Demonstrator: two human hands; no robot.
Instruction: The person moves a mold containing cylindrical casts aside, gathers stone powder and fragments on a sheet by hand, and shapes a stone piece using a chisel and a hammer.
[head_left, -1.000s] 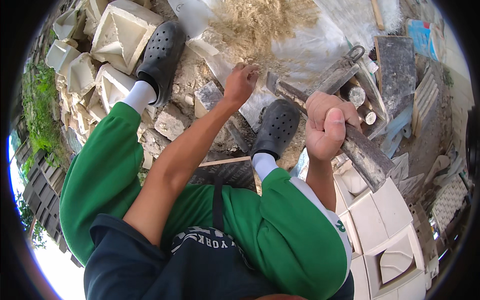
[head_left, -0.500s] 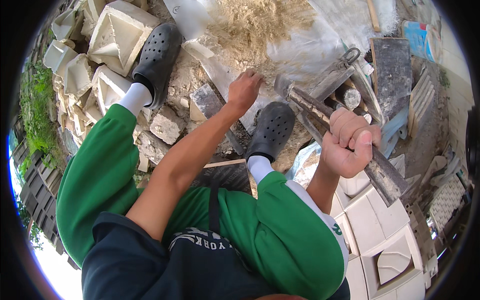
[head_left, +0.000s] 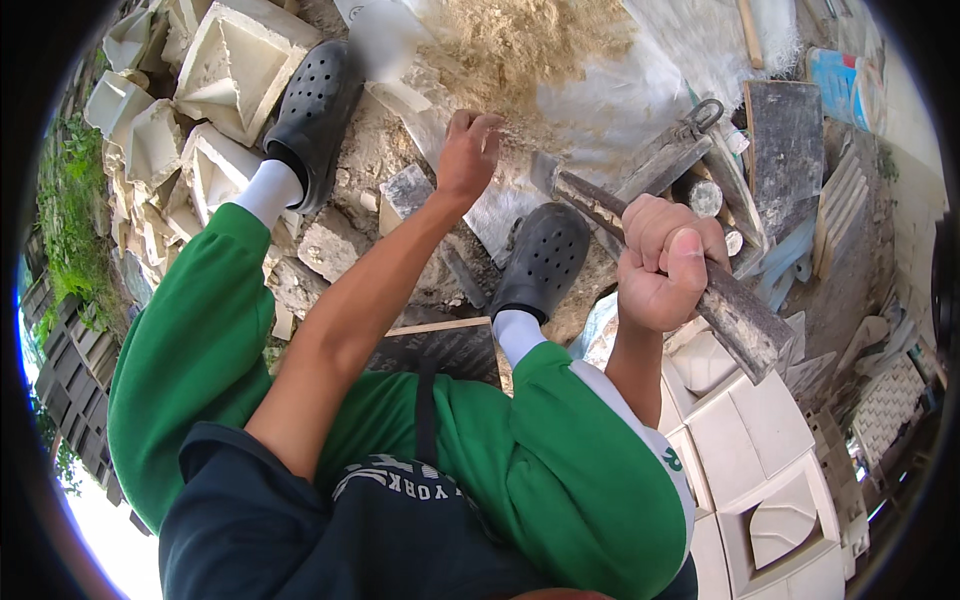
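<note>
My right hand (head_left: 672, 262) is wrapped round the shaft of a hammer-like tool (head_left: 745, 325), caked with grey-white mortar. The tool slants across the view, its thick squared end at the lower right. A narrow flat metal head (head_left: 545, 173) points up and left, over the ground just beyond my right shoe (head_left: 545, 258). My left hand (head_left: 468, 155) hovers between my shoes near a pale sheet, its fingers loosely bent and slightly apart. I see nothing in it. Beyond lies a heap of sandy powder (head_left: 520, 50) on white sheeting.
Cream hollow cast blocks (head_left: 240, 70) are piled beside my left shoe (head_left: 315, 115). More pale blocks (head_left: 735, 430) stand by my right knee. A dark board (head_left: 783, 150), timber offcuts and a blue-and-white bucket (head_left: 840, 85) lie at the far right. Rubble chunks (head_left: 330, 245) lie between my feet.
My right hand has shifted left and slightly up, carrying the tool with it. My left hand has drawn left and slightly up, away from the tool's head.
</note>
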